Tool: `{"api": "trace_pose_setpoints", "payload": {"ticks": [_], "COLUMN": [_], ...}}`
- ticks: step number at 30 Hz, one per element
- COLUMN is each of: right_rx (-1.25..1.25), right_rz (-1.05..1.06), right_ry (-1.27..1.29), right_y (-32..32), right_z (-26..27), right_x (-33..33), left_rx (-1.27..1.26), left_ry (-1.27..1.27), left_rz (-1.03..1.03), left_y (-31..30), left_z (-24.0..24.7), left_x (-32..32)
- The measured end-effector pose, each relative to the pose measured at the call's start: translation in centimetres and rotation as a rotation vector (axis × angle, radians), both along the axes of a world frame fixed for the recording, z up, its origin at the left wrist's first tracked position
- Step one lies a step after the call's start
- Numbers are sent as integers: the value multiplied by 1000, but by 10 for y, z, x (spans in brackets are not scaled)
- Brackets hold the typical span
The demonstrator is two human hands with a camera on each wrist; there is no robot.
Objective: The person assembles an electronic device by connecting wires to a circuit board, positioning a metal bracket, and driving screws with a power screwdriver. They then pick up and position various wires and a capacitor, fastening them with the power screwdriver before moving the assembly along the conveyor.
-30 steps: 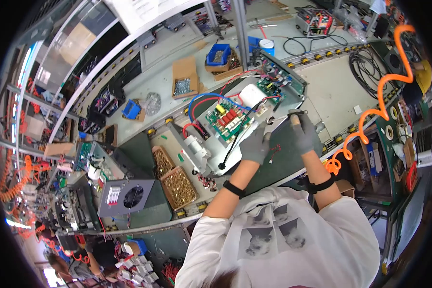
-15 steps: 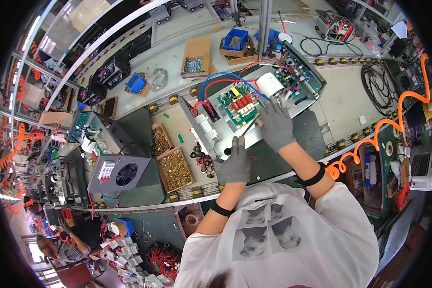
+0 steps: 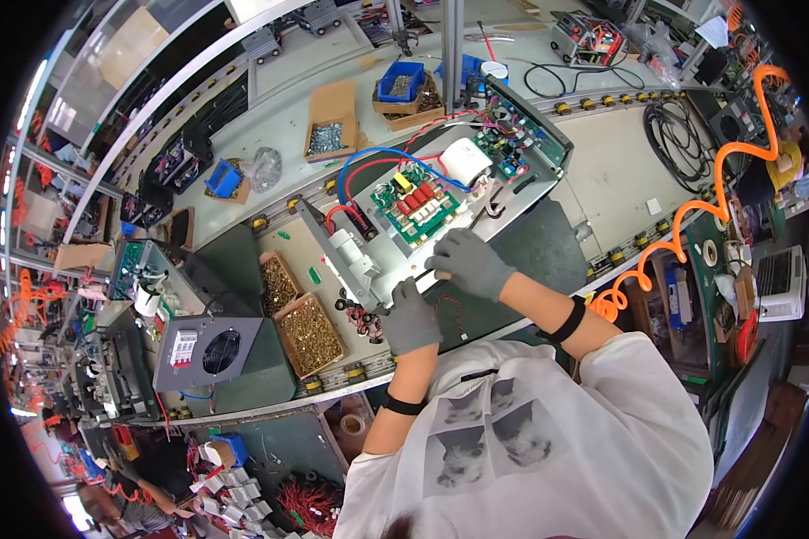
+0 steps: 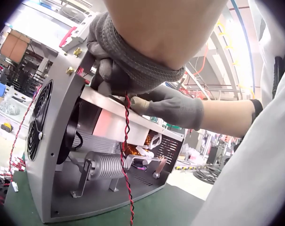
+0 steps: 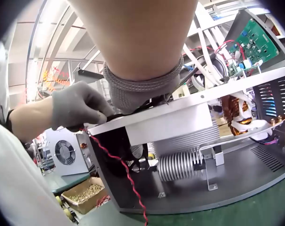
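Note:
At the near edge of a metal chassis (image 3: 440,280), both grey-gloved hands work close together on a thin black cable (image 5: 115,116). My left hand (image 3: 411,319) pinches it by the chassis corner, fingertips right at the edge. Just to the right, my right hand (image 3: 472,263) has curled fingers on the cable, which they largely hide. A twisted red-and-black wire (image 4: 127,160) hangs from between the hands down the chassis's open side. On top sit a green circuit board (image 3: 415,205) and a white cylinder (image 3: 466,163). Inside shows a ribbed metal coil (image 5: 175,166).
Left of the chassis stand boxes of brass-coloured fasteners (image 3: 310,337) and a grey unit with a fan (image 3: 208,355). Beyond are a carton of screws (image 3: 326,137) and a blue bin (image 3: 401,83). An orange coiled hose (image 3: 721,171) hangs on the right.
Both hands have moved left along the chassis's near edge. The right hand has left the area by the white cylinder and joined the left hand near the front corner.

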State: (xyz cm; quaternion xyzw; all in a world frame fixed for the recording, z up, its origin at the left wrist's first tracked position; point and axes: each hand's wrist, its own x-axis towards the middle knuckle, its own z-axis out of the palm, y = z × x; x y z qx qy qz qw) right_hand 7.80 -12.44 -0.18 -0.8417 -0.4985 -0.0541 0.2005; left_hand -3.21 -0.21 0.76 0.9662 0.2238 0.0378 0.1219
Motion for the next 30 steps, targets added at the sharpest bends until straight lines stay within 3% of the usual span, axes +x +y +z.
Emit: {"api": "trace_pose_setpoints", "payload": {"ticks": [6,8,9,10,12,13,14,16,17,18,20,21,22,24,26,30], "right_rx": [135,248,332,335,557,533,539,339,345,392,441,621,801,856,701,581], "right_rz": [-5,-63,-55,-57,-67,-54,-55,-128,-131,-185,-240,-371,-504,-553,-534,-456], "right_ry": [78,213,292,291,1004,1063,1059,715,713,678,647,717,782,794,620,533], "right_y": [-2,-11,-15,-16,-18,-21,-25,-33,-37,-42,-50,-53,-55,-63,-73,-82], "right_z": [19,31,32,40,62,69,69,67,70,78,79,74,70,66,69,84], "right_x": [-24,-42,-48,-56,-73,-77,-78,-79,-79,-77,-73,-73,-72,-71,-70,-65], "left_rx": [-25,-352,-558,-555,-696,-845,-842,-892,-1167,-1163,-1658,-1833,-1829,-1713,-1713,-1672], "left_ry": [101,-372,-366,-365,-578,-614,-615,-608,-558,-554,-391,-398,-393,-387,-389,-331], "left_rz": [-5,-114,-80,-83,-95,-69,-76,-79,-17,-22,75,32,35,-142,-153,-165], "left_y": [3,2,-1,-3,-7,-12,-15,-18,-24,-23,-23,-23,-27,-39,-41,-45], "left_z": [21,34,51,60,72,76,71,57,54,54,53,52,53,58,55,54], "left_x": [1,-8,-8,-7,-1,3,7,13,14,17,20,21,22,24,25,34]}}
